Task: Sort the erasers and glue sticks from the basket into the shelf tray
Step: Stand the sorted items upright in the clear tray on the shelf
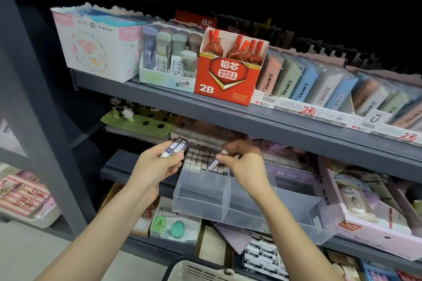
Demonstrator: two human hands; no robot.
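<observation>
My left hand [157, 164] grips a small bundle of purple-sleeved erasers [177, 145] just left of the clear plastic shelf tray [201, 198]. In my right hand [244, 162], one purple-sleeved eraser [215, 162] is pinched by its upper end, its lower end touching the rows of erasers [199, 159] standing packed at the back of the tray. The front part of that tray compartment holds nothing. A corner of the white basket [198, 269] shows at the bottom edge, its contents hidden.
A grey shelf [251, 118] hangs right above my hands, carrying a red 2B lead box [225, 80] and pastel boxes. Panda figures [124, 109] stand to the left. A pink-edged box [374, 207] sits right of the tray; more stationery lies below.
</observation>
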